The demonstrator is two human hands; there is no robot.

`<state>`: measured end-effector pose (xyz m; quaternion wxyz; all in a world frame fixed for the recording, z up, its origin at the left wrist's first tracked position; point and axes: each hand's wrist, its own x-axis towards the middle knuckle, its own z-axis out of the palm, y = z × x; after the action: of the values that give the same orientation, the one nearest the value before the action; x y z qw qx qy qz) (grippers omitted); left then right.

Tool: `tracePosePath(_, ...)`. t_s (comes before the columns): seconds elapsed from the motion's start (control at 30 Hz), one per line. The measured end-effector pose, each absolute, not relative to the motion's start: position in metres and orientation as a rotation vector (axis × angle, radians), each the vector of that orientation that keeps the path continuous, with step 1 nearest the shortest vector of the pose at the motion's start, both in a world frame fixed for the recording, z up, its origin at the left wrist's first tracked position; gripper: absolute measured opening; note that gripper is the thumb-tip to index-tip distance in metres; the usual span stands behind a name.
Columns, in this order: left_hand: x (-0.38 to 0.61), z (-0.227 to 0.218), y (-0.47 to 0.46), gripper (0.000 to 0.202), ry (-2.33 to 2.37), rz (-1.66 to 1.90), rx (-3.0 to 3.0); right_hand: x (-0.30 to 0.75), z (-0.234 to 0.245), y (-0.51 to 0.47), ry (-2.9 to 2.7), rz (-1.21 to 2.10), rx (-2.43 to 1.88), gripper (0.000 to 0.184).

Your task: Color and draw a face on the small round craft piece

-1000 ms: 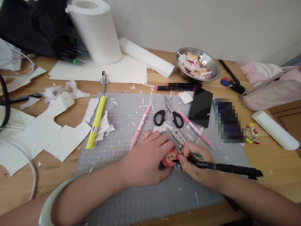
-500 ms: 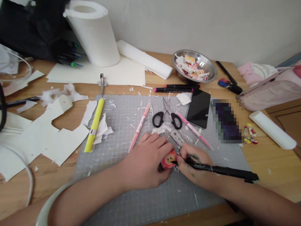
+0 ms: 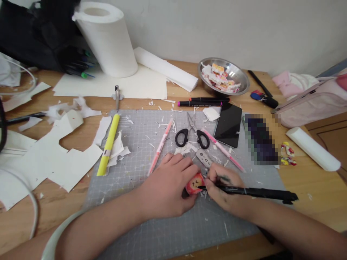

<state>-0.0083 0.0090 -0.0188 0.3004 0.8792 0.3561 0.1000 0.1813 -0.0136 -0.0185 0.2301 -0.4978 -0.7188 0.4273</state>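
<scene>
Between the thumb and fingers of my left hand [image 3: 170,187] is a small red-edged paper piece [image 3: 194,183] with a yellowish middle and dark marks like a drawn face. My right hand [image 3: 223,189] is closed around a black pen [image 3: 257,193], its tip at the paper piece. Both hands rest over a grey gridded cutting mat [image 3: 130,231]. Just beyond my hands lie a steel ruler [image 3: 202,159], black-handled scissors [image 3: 192,131] with parted blades, and two pink pens, one on the left [image 3: 160,147] and one on the right [image 3: 225,151].
A yellow utility knife [image 3: 108,144] lies on the left, near cut white paper [image 3: 73,162]. At the back stand a paper roll [image 3: 108,43] and a metal bowl [image 3: 241,81] of paper pieces. A black phone [image 3: 229,124] and a pink pouch [image 3: 311,101] are on the right.
Almost nothing differs. The rear end of the black pen has tipped very slightly, while both hands keep their places around the paper piece.
</scene>
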Motion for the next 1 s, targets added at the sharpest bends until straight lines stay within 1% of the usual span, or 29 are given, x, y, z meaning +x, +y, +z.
tracePosePath(0.3,-0.0088,-0.0195,0.0077,0.019,0.942,0.271,2.333,0.1774,-0.0158,-0.0151,-2.043,1.049,-1.451,0.022)
tracePosePath(0.57,-0.0091,-0.02,0.0085,0.024,0.941,0.269,2.325,0.1782,-0.0174,-0.0157,-1.949,1.134,-1.495,0.021)
tracePosePath(0.83,-0.0096,-0.0189,0.0068,0.019,0.944,0.265,2.332,0.1791,-0.0152,-0.0124,-1.766,1.308,-1.496,0.021)
tracePosePath(1.0,-0.0092,-0.0189,0.0063,0.019,0.96,0.268,2.349,0.1764,-0.0118,-0.0091,-1.73,1.342,-1.487,0.023)
